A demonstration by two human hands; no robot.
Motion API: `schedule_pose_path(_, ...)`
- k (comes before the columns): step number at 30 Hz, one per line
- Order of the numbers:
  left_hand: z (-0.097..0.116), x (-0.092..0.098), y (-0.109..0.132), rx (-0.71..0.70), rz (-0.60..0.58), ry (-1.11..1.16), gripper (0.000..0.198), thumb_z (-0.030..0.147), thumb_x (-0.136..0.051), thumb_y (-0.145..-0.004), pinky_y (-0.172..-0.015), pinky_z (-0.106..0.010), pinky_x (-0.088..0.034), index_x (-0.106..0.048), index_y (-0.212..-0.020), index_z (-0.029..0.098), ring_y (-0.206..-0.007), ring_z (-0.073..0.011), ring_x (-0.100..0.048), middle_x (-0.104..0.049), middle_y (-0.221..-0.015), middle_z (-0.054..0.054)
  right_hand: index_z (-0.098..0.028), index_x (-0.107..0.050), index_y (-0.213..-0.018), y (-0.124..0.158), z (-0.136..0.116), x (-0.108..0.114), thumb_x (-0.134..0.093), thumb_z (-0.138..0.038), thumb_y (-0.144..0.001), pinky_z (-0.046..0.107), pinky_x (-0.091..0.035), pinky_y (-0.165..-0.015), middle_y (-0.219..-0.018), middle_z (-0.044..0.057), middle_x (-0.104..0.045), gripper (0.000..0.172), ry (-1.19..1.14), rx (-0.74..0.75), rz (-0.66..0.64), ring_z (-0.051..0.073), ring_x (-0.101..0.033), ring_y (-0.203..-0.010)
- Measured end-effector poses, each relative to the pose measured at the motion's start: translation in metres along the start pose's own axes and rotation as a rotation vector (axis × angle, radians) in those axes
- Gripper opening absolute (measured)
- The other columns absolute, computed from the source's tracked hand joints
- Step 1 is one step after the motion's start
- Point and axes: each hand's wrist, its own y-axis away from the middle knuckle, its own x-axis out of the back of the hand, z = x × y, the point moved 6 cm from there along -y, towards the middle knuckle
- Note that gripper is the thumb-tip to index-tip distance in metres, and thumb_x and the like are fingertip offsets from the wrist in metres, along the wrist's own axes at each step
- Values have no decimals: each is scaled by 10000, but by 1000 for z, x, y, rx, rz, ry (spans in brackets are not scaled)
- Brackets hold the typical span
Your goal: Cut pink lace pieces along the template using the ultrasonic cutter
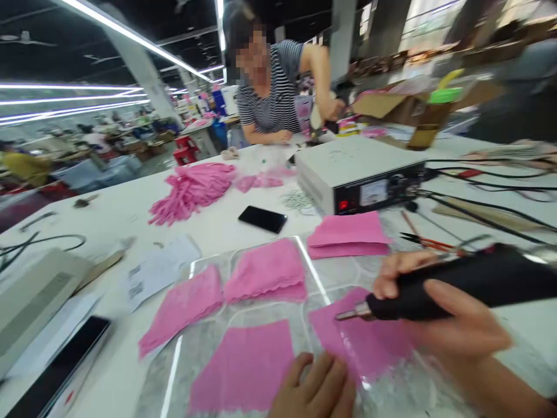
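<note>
My right hand (pixel 452 325) is wrapped round a black handheld tool (pixel 461 284) with a metal tip. That tip lies over a pink fabric piece (pixel 369 342) on a clear plastic sheet (pixel 339 273). At the bottom centre, my left hand (pixel 315 389) rests with fingers bent and a little apart, between that piece and another flat pink piece (pixel 248 366); nothing shows in it. Beyond are pink stacks: a left one (pixel 187 307), a middle one (pixel 267 270) and a folded one (pixel 348 232).
A white control box (pixel 361 168) with cables stands behind the fabric. A black phone (pixel 262 219), pink strips (pixel 195 188), papers (pixel 161 270) and tweezers (pixel 429 241) lie around. Another phone (pixel 61 366) is at left. Across the table a person in stripes (pixel 278 87) leans in.
</note>
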Motion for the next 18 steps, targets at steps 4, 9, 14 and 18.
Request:
schedule_pose_path(4, -2, -12, 8, 36, -54, -36, 175, 258, -534, -962, -930, -281, -480, -683, -940, 170, -951, -149, -671, -730, -1020, -25, -246, -662, -772, -2, 7, 10, -665, -373, -746, 317, -515, -498, -652, 28, -542, 130, 70, -22, 37, 181, -547, -549)
schedule_pose_path(9, 5, -19, 16, 22, -21, -96, 222, 358, -580, -930, -933, -335, -503, -663, -996, 162, -1000, -201, -673, -708, -1104, -71, -258, -647, -837, 3, 17, -2, -667, -366, -754, 313, -541, -557, -720, 18, -559, 138, 45, -57, 3, 174, -541, -602)
schedule_pose_path(14, 4, -25, 23, 39, -27, -97, 169, 290, -610, -908, -930, -340, -517, -643, -1042, 194, -1033, -207, -672, -705, -1104, -42, -254, -657, -797, 0, 21, -22, -713, -388, -736, 321, -548, -515, -714, 17, -571, 157, 108, -86, -42, 169, -571, -568)
schedule_pose_path(18, 6, -30, 25, 42, -71, -108, 196, 299, -604, -904, -952, -373, -512, -609, -1066, 190, -1064, -230, -668, -687, -1142, -77, -250, -668, -778, -2, 21, -29, -715, -397, -735, 327, -544, -498, -665, 26, -557, 160, 139, -78, -40, 174, -567, -557)
